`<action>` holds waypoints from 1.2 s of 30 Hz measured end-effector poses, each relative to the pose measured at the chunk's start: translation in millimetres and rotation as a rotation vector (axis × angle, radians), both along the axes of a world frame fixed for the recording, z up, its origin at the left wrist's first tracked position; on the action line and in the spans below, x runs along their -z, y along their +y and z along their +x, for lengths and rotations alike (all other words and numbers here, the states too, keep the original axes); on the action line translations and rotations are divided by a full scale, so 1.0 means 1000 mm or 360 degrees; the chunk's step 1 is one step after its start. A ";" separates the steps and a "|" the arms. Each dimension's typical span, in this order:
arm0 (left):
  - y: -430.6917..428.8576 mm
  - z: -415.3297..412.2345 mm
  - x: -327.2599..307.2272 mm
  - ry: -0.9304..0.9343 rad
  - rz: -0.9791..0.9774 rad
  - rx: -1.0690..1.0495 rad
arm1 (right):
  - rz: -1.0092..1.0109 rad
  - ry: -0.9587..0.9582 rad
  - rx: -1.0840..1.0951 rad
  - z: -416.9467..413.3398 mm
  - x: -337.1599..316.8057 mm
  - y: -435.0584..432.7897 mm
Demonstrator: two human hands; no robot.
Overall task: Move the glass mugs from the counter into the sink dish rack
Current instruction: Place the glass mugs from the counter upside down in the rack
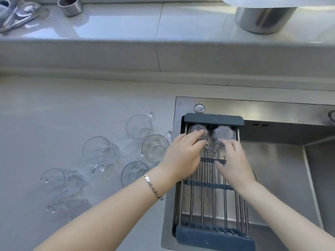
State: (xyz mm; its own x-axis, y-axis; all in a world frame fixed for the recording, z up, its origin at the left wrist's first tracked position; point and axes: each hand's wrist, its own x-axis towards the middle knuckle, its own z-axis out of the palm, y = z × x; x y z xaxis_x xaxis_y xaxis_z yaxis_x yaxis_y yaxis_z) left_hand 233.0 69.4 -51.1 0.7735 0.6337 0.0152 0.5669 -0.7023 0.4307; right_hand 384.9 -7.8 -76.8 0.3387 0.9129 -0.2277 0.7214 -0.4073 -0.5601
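Two glass mugs stand upside down at the far end of the sink dish rack [208, 185], side by side and nearly touching. The left hand [183, 156] lies over the left mug [196, 132], fingers curled against its wall, grip closed on it. The right hand [233, 160] reaches the right mug [223, 134] with fingertips at its near side; whether that grip is closed I cannot tell. Six more mugs wait on the wet worktop [54, 115], the nearest [155, 147] just beside the rack.

To seat these well, I would settle each rim flat across the bars, turn the handles so they do not clash between the pair, and let go only once neither rocks. Packing them tight against the far end should leave room for the rest.
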 end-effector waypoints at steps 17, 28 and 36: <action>0.071 -0.102 -0.026 0.0396 -0.0538 -0.0948 | 0.0066 0.0941 0.0265 -0.119 0.003 0.028; 0.022 -0.071 -0.043 -0.0177 -0.0400 -0.0956 | -0.0676 0.0408 0.0407 -0.009 -0.022 -0.061; -0.023 -0.073 -0.060 -0.0381 -0.0388 -0.0824 | -0.0862 -0.0049 0.0326 -0.043 0.005 0.018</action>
State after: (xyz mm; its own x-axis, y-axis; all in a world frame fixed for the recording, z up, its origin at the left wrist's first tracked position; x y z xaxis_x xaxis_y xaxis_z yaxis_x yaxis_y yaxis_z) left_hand 159.6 46.3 9.3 0.3575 0.9330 -0.0423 0.6758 -0.2271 0.7012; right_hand 342.2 10.1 -82.1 0.5099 0.5844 -0.6313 0.6103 -0.7629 -0.2132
